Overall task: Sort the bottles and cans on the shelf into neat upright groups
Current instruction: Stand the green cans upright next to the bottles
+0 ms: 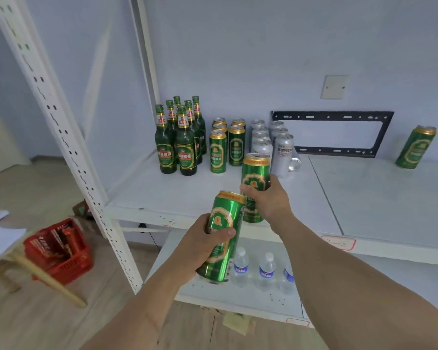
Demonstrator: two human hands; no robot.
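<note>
My left hand (205, 242) grips a tall green can (221, 236) in the air in front of the shelf edge, tilted slightly. My right hand (268, 198) grips a second green can (255, 178) upright over the front of the white shelf (162, 195). At the back left stand several green bottles (180, 140) in a tight group. Beside them are several upright green cans (226, 145), then several upright silver cans (271, 142). One silver can (295, 162) lies on its side behind that group. A lone green can (416, 147) stands far right.
A black metal bracket (334, 133) leans on the wall behind the shelf. Water bottles (263, 270) stand on the lower shelf. A perforated white upright (68, 147) frames the shelf's left side. A red crate (58, 251) sits on the floor beside a wooden table.
</note>
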